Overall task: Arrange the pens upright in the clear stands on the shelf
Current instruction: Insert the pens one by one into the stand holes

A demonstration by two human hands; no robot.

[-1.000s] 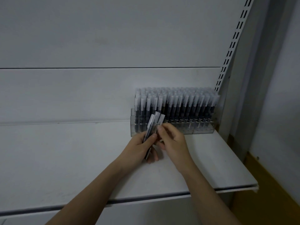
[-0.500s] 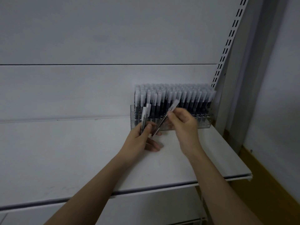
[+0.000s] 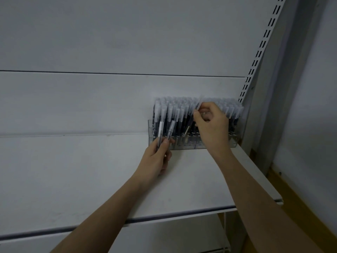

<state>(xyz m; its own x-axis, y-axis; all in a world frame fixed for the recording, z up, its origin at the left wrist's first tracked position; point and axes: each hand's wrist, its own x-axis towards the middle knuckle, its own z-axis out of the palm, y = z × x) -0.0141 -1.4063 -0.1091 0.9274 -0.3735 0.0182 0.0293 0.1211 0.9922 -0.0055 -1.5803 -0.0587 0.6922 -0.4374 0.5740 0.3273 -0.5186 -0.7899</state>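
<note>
A clear stand (image 3: 184, 144) sits at the back right of the white shelf (image 3: 91, 179), packed with several upright dark pens with frosted caps (image 3: 175, 110). My left hand (image 3: 156, 159) grips two pens (image 3: 165, 131) just in front of the stand's left end, their caps pointing up. My right hand (image 3: 211, 123) is raised over the middle of the stand and pinches one pen (image 3: 198, 105) by its upper part, its lower end down among the standing pens.
A slotted upright rail (image 3: 262, 48) runs up the right side of the shelf's back panel. The shelf's front edge (image 3: 164, 216) crosses below my forearms. A lower shelf shows beneath, and a wall with a wooden skirting (image 3: 291, 194) stands to the right.
My right hand took one pen from the bundle in my left hand and carried it up and right over the stand. The left hand stayed with two pens.
</note>
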